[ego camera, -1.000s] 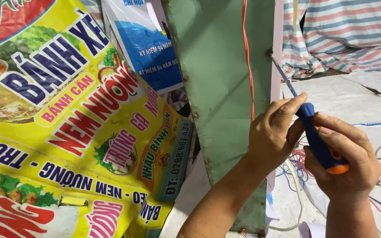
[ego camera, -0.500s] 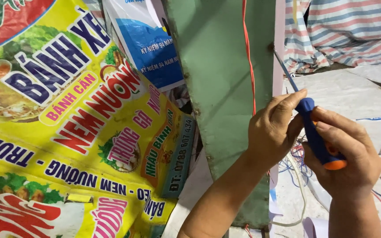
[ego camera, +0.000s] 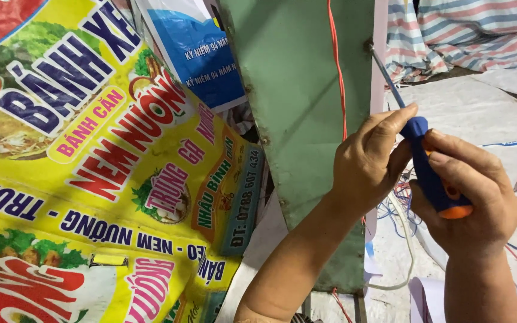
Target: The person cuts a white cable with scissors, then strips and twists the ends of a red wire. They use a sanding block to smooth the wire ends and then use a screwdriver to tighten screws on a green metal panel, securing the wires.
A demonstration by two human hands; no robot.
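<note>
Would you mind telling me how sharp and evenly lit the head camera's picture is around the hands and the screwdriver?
Head view: both the left hand and right hand are sharp and softly lit, no hard shadows; the screwdriver shows crisply, its tip at the green panel edge; the yellow banner has mild sheen, no blown glare.

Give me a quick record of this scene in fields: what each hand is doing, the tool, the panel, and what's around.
left hand: steadies the screwdriver near the top of its handle
right hand: grips the handle's lower end
screwdriver: blue and orange handle, tip at the panel's right edge
panel: green, upright, red wire running down it
left of panel: yellow banner
right: loose wires, striped tarp
</note>
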